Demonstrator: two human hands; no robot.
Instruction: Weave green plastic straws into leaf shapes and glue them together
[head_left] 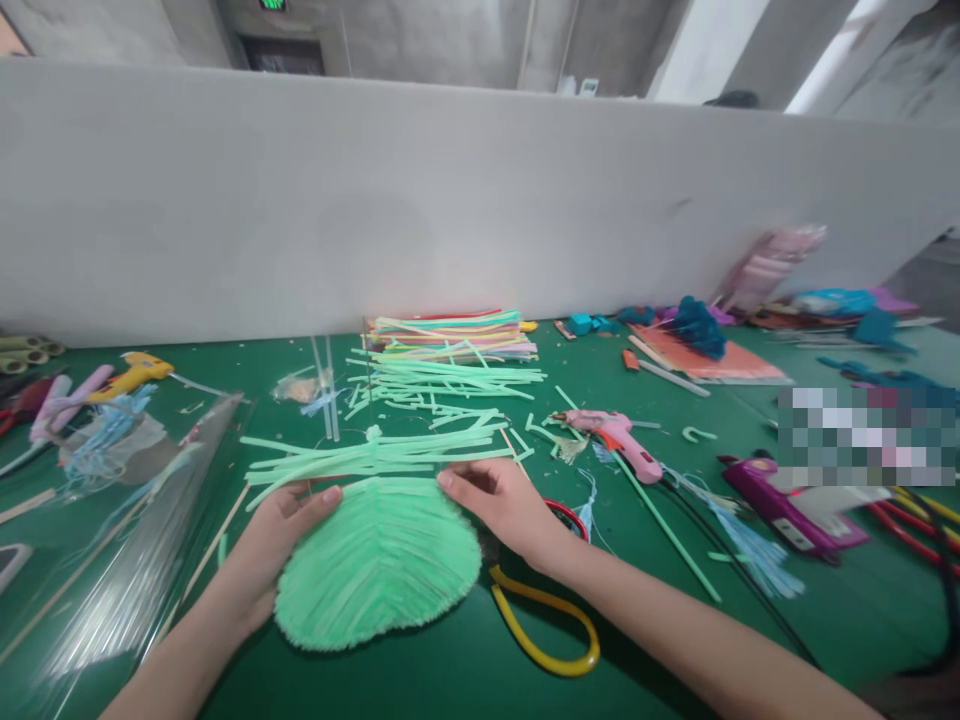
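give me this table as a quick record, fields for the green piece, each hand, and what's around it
piece: light green, fuzzy leaf-shaped piece, ribs slanting from a central line
left hand: holding its upper left edge
right hand: pinching its upper right edge
behind: loose green strips
right side: pink glue gun; nearer, a yellow loop handle
far left: yellow glue gun
surface: green table
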